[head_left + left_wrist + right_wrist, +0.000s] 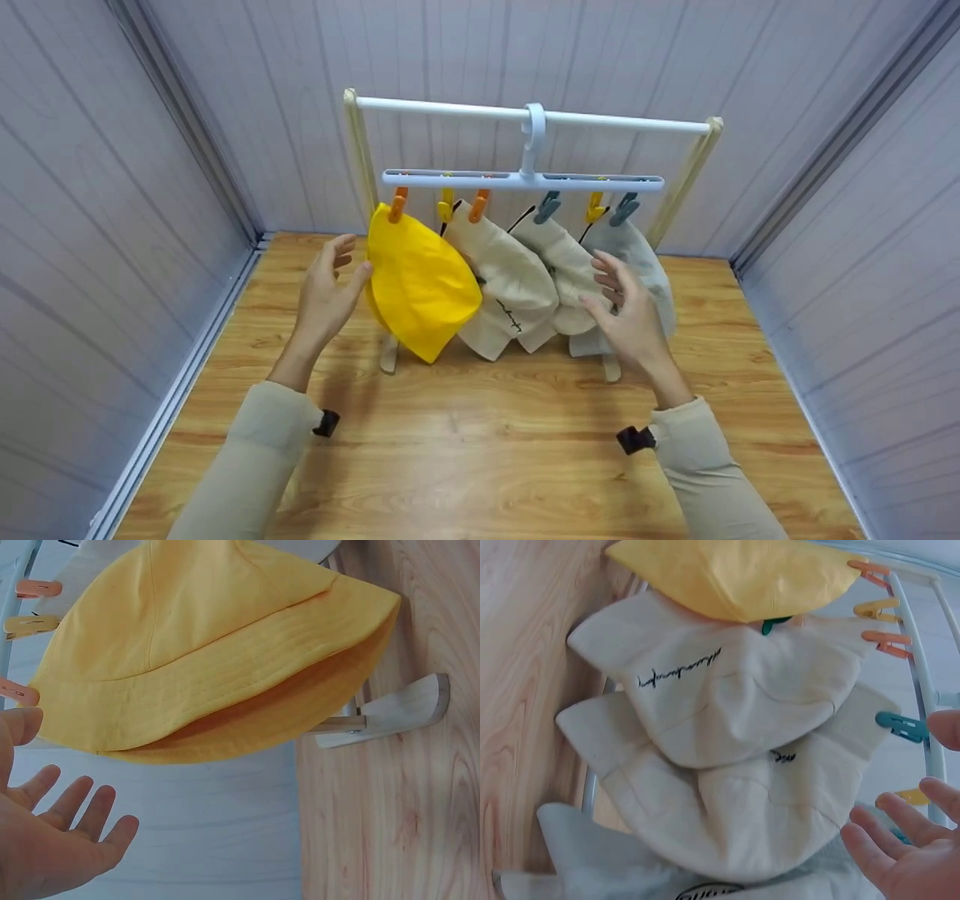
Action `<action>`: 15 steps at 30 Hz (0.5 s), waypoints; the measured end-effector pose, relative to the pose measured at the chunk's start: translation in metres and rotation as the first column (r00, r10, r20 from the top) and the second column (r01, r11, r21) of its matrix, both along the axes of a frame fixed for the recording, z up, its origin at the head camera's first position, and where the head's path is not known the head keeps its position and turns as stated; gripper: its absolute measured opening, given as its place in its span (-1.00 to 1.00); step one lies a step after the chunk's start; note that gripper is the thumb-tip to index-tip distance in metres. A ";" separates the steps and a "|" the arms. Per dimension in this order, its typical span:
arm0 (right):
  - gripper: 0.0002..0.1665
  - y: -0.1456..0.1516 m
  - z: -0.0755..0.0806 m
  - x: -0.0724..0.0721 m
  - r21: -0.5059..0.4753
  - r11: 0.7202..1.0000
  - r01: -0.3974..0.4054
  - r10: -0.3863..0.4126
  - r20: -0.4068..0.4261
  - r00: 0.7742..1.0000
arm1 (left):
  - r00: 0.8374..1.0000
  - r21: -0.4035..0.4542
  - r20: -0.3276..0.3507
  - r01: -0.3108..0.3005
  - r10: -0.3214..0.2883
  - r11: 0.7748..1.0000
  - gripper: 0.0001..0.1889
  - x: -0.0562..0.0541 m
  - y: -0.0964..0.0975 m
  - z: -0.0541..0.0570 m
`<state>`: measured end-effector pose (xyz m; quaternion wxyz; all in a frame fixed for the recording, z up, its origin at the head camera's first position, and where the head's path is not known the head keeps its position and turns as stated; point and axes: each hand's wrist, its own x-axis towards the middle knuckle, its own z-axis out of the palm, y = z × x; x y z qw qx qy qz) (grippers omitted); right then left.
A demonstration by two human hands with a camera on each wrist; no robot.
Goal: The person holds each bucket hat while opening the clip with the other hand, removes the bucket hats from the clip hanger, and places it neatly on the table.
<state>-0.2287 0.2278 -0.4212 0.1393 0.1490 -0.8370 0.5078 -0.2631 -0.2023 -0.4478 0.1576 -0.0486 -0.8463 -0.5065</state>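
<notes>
A yellow bucket hat [424,289] hangs sideways from an orange clip [398,205] at the left end of a pale blue clip hanger [457,179]. My left hand [328,289] is beside its left edge, fingers loosely bent and holding nothing; whether the thumb touches the brim I cannot tell. To the right hang a cream hat with black script [742,686], another cream hat [780,806] and a light grey hat [646,259]. In front of these last two, my right hand [634,315] is held up, fingers spread and gripping nothing. It partly hides both hats in the head view.
The hanger hooks over the white bar [442,108] of a rack with wooden side posts [679,187] and feet [388,356]. Yellow, orange and teal clips [548,207] line the hanger. Panelled walls [75,262] enclose the wood-grain surface [480,450] on three sides.
</notes>
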 end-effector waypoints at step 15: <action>-0.38 -0.056 0.010 -0.017 -0.128 0.985 -0.113 0.120 0.040 0.992 | 1.000 0.053 0.018 -0.012 0.011 0.999 -0.46 -0.020 0.014 -0.003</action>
